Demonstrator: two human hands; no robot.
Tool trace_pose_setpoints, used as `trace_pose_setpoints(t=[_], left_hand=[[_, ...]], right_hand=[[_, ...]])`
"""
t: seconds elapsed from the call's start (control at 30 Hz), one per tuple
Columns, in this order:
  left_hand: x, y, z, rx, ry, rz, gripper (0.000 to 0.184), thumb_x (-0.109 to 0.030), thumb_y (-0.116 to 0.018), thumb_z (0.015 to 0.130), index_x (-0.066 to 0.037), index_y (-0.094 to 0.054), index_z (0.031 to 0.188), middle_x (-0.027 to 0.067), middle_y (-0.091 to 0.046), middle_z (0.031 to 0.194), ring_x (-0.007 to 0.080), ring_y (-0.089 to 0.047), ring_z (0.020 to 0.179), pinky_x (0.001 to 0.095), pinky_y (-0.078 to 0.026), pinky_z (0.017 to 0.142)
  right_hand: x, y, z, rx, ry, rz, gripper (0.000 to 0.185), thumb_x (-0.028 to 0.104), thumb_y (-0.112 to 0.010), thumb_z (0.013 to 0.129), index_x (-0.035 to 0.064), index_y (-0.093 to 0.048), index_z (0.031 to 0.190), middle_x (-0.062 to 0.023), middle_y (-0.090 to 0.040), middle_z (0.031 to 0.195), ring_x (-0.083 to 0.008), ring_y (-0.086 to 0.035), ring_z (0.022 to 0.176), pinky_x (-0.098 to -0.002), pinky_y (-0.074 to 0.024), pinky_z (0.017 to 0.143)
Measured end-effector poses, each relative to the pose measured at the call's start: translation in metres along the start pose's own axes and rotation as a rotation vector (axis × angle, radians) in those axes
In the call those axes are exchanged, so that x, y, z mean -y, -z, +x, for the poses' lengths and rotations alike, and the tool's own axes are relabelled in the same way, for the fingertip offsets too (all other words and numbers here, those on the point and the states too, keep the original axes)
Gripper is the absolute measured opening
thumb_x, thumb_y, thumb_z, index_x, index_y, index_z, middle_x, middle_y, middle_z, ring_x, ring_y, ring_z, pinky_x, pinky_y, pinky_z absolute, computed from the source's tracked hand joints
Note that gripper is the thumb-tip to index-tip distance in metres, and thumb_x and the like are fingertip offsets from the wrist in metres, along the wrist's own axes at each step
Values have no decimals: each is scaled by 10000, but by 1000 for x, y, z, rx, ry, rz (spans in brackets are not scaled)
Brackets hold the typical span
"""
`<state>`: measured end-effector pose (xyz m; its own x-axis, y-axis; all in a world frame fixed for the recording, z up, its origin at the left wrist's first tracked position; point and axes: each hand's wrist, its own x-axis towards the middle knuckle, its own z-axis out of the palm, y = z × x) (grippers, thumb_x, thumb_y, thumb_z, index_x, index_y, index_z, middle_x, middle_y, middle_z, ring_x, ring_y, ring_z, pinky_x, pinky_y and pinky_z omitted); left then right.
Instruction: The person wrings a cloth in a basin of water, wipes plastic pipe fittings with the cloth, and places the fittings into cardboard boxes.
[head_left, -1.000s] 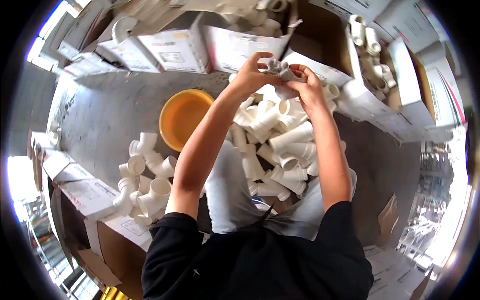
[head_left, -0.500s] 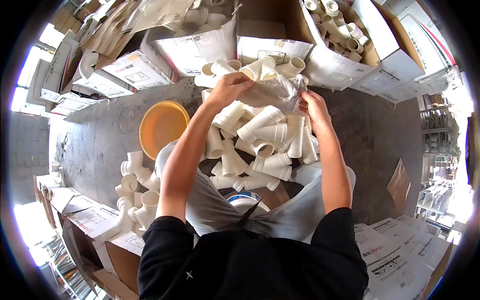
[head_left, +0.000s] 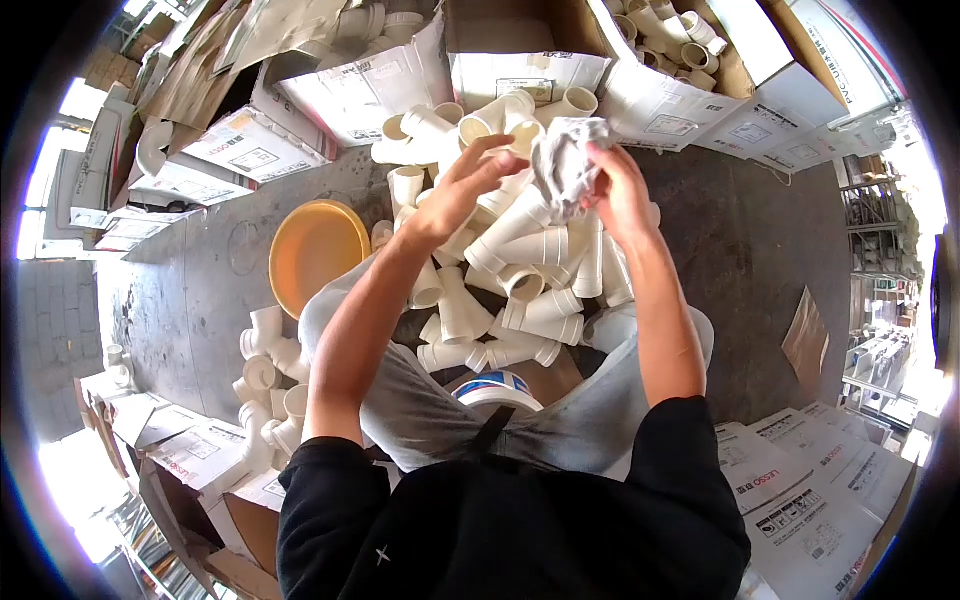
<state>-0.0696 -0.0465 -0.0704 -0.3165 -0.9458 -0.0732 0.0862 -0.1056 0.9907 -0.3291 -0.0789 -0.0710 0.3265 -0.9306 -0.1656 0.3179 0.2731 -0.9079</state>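
A crumpled greyish-white cloth (head_left: 566, 168) is bunched in my right hand (head_left: 618, 190), whose fingers are closed on its right side. Just left of the cloth, my left hand (head_left: 462, 190) is raised with its fingers apart and nothing in them. Both hands are above a heap of white plastic pipe fittings (head_left: 535, 250), many of them branched. The cloth and hands hide part of the heap.
An orange basin (head_left: 320, 258) stands on the floor to the left. More pipe fittings (head_left: 262, 375) lie nearer on that side. Cardboard boxes (head_left: 530, 75) line the far side, some holding fittings. Flattened cartons (head_left: 810, 490) lie at right. A white bucket (head_left: 497, 390) is between my legs.
The cloth was stretched between both hands; now it is bunched up in my right hand. My left hand has let go of it and opened beside it.
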Motion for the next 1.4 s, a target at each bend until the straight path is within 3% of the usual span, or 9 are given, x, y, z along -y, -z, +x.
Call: trace_pose_setpoints(t=[0.07, 0.17, 0.3, 0.53, 0.67, 0.8, 1.13, 1.23, 1.4], left_hand=[[3, -6, -1, 41, -34, -3, 782, -346, -725, 988, -7, -301, 1551, 228, -638, 1327, 269, -630, 1228, 430, -473, 1081], [16, -1, 3, 36, -92, 108, 863, -87, -815, 899, -35, -253, 1552, 217, -716, 1154, 240, -701, 1074, 386, -545, 962], [3, 29, 1, -139, -37, 312, 299, 27, -463, 964, 47, -653, 1195, 116, -728, 989, 171, -735, 946, 303, -592, 888], [-23, 45, -12, -216, -84, 197, 314, -167, -571, 1030, -7, -590, 1300, 118, -698, 1106, 212, -692, 1042, 376, -541, 999], [-14, 1, -26, 145, -134, 333, 913, -356, -867, 854, -63, -351, 1549, 139, -567, 1397, 210, -601, 1217, 399, -476, 1062], [-24, 0, -18, 153, 98, 677, 527, -193, -861, 863, 27, -595, 1262, 93, -708, 1087, 155, -655, 1019, 336, -549, 923], [-22, 46, -12, -118, 10, 261, 452, -232, -522, 1087, 79, -536, 1415, 152, -651, 1291, 197, -579, 1215, 334, -436, 1083], [-14, 44, -10, -264, -63, 71, 477, -307, -517, 1085, 63, -570, 1383, 134, -654, 1269, 198, -559, 1231, 323, -407, 1100], [-23, 33, -15, -222, -17, 425, 491, -340, -763, 952, -26, -602, 1294, 82, -695, 1024, 134, -638, 914, 312, -510, 776]], right_hand=[[-4, -30, -6, -41, 17, 114, 460, 234, -715, 966, 6, -603, 1350, -47, -723, 1096, -117, -666, 1026, -297, -490, 978], [-9, -28, -2, 106, 78, 0, 338, 208, -702, 981, 30, -668, 1267, -25, -725, 1084, -103, -664, 984, -290, -504, 921], [-5, -14, 4, -61, 127, 67, 237, 178, -681, 1001, 41, -695, 1193, 0, -722, 1031, -82, -665, 913, -240, -511, 812], [23, -18, -13, 110, 63, -334, 229, 190, -700, 985, 46, -700, 1162, 35, -696, 913, -21, -593, 722, -195, -487, 645], [6, -48, -21, 403, 77, -372, 312, 216, -716, 979, 18, -684, 1219, 32, -669, 932, -27, -593, 748, -200, -485, 620], [19, -41, -20, 229, -89, -406, 269, 208, -651, 1015, 14, -675, 1200, 6, -684, 988, -42, -615, 819, -216, -504, 736], [10, -18, -6, 53, 197, -360, 305, 344, -783, 943, 60, -759, 1051, 104, -540, 680, 3, -431, 586, -183, -334, 533], [10, -16, -4, -4, 131, -285, 304, 343, -785, 941, 55, -767, 1038, 96, -583, 718, 12, -450, 595, -185, -335, 519], [6, -23, -5, 70, 73, -257, 292, 293, -813, 917, 45, -767, 1064, 84, -626, 766, 16, -461, 603, -180, -327, 507]])
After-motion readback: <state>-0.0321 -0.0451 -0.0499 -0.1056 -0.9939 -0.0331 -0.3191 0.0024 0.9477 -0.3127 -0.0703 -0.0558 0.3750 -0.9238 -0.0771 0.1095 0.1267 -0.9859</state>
